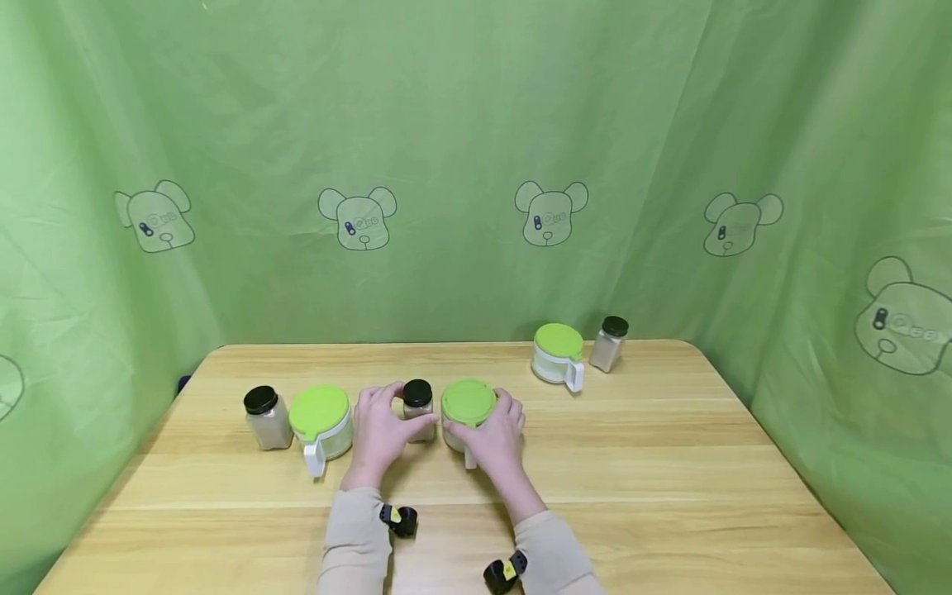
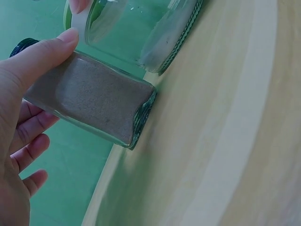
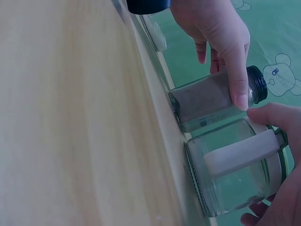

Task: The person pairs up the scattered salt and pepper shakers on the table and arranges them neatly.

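Near the middle of the table, my left hand (image 1: 382,430) grips a square glass jar (image 2: 94,94) of greyish-brown powder with a black lid (image 1: 417,392), thumb on the near side and fingers behind. Just right of it my right hand (image 1: 497,430) holds a round glass jar (image 3: 235,174) with a green lid (image 1: 468,401) and a white handle (image 3: 242,153). That thumb lies on the near side and its fingers reach round the far right. The two jars stand side by side. Pale contents show at the round jar's bottom in the left wrist view.
At the left stand another black-lidded jar (image 1: 269,420) and a green-lidded jar (image 1: 321,421) with its handle toward me. Toward the back right are a green-lidded jar (image 1: 557,355) and a black-lidded jar (image 1: 609,344). A green curtain (image 1: 461,124) hangs behind the wooden table (image 1: 669,496).
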Tool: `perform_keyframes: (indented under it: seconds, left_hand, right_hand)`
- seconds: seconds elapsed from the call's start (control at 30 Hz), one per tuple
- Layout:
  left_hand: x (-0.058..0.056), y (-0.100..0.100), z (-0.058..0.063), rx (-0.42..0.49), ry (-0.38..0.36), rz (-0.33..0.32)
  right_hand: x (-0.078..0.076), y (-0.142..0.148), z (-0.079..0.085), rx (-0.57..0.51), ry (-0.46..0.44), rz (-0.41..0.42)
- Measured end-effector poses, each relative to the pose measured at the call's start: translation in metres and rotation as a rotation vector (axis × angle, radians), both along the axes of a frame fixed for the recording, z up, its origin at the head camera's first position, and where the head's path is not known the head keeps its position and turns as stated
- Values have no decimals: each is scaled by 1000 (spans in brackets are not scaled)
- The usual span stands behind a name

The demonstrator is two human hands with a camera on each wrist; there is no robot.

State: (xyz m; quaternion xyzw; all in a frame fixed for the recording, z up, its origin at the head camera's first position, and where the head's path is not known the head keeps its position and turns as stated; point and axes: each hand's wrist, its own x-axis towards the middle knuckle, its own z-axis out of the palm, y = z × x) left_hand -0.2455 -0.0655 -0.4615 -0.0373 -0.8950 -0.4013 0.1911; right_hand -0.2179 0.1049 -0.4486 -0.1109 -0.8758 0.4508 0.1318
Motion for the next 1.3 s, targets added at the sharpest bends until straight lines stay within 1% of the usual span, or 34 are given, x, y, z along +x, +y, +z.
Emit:
perform_keyframes:
  seconds: [0.2, 0.43, 0.6, 0.97, 1.3]
  left_hand:
    - [1, -1, 1, -16, 4, -5]
    - [1, -1, 2, -41, -3, -5]
    - [2, -3, 5, -45, -21, -10]
    - [1, -4, 6, -52, -52, -18]
    - [1, -6, 8, -58, -108, -45]
  right_hand:
    - [0, -3, -1, 18, 1, -6]
    - [2, -4, 0, 28, -7, 8]
    - [2, -4, 0, 33, -11, 19]
    - [3, -4, 1, 39, -12, 34]
    - [3, -4, 2, 37, -18, 39]
